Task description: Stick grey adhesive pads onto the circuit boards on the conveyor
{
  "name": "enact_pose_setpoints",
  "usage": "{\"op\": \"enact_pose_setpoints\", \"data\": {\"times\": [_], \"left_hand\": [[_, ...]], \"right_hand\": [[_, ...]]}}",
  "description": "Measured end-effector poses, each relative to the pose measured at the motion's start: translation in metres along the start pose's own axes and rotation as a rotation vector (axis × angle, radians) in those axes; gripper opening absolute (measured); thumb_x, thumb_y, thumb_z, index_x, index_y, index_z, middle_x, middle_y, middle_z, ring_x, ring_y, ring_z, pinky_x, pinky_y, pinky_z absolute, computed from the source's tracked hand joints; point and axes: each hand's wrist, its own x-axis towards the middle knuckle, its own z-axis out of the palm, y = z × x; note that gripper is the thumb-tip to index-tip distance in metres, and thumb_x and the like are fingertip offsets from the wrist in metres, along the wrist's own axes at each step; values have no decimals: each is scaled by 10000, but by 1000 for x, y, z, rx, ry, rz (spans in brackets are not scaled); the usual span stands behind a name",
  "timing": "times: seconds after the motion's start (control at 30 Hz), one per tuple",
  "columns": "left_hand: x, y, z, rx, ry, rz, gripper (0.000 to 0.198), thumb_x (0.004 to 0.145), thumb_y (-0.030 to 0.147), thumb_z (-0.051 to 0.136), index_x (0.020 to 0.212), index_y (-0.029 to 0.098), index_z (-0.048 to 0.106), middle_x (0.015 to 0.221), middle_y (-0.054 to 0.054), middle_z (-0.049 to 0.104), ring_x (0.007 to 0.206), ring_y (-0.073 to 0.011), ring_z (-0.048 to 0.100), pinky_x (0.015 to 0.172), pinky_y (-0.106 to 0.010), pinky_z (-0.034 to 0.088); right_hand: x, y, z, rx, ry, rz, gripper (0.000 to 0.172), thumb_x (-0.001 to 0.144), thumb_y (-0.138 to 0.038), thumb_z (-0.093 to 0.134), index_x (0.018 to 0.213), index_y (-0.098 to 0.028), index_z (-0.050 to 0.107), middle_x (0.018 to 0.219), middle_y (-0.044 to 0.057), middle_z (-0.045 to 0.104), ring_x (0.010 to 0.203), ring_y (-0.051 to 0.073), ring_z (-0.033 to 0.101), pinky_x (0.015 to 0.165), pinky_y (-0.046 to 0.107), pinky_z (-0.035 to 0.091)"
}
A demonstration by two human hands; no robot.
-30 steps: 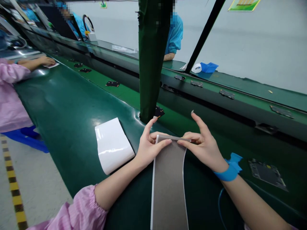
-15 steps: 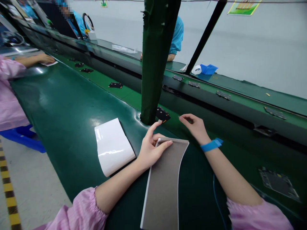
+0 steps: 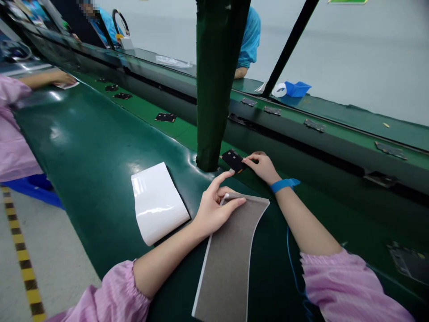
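My left hand (image 3: 214,205) grips a long grey-brown sheet (image 3: 231,259) with pale edges near its top end, thumb on the face. A small whitish piece (image 3: 232,171) sits on its raised index fingertip, close to the front corner of a black circuit board (image 3: 231,157). My right hand (image 3: 261,166) pinches the right edge of that board, thumb and index finger together; a blue band (image 3: 284,184) circles the wrist. Left of my left hand, a white glossy sheet (image 3: 159,203) lies on the green mat, its near end curled up.
A green-wrapped post (image 3: 212,89) rises just behind the board. More boards (image 3: 165,117) lie along the green strip, with others (image 3: 315,125) on the far ledge. A co-worker's hand (image 3: 65,78) rests at far left; a blue sleeve (image 3: 250,38) shows behind the post.
My right hand has moved left to the board's edge, where its fingertips now meet it. My left hand still holds the grey-brown sheet, with little movement. The view has tilted slightly downward.
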Motion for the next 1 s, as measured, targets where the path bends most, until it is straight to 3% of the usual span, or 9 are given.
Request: {"op": "enact_pose_setpoints", "data": {"times": [0.1,0.3,0.5,0.8,0.87,1.0], "left_hand": [[0,0,-1,1,-3,5,614,729,221,756,1278,187,483,708,13,679,634,-123,629,606,-230,490],[0,0,0,12,-32,7,620,736,226,747,1289,184,470,723,1,689,649,-135,647,617,-242,501],[-1,-2,-1,22,-55,-4,630,739,245,744,1301,174,468,740,-11,694,661,-148,660,626,-257,514],[0,-1,-1,11,-59,-11,610,736,224,744,1283,174,481,718,0,680,632,-125,629,606,-234,492],[0,0,-1,13,-62,-12,610,736,228,743,1283,173,479,711,1,675,628,-127,625,599,-236,488],[0,-1,-1,7,-60,-16,611,737,233,742,1284,175,476,707,6,661,620,-123,610,591,-237,474]], "right_hand": [[-1,2,-5,-23,-43,27,243,774,-393,630,743,-181,743,882,98,684,941,259,596,811,352,469],[-1,0,-25,-70,-251,54,273,819,-394,575,760,-182,738,878,81,714,802,227,636,698,318,464],[-2,2,-34,-93,-312,61,274,808,-403,584,741,-184,735,879,76,716,813,228,640,707,312,466],[-16,13,-35,-197,-223,77,264,785,-438,580,716,-198,665,860,88,671,913,267,598,829,385,453],[-19,15,-37,-193,-181,147,269,749,-441,622,827,-184,637,919,104,653,919,272,594,812,391,468],[-22,13,-44,-98,-121,324,516,779,-462,581,1147,-107,506,1079,176,618,901,264,615,780,391,500]]}}
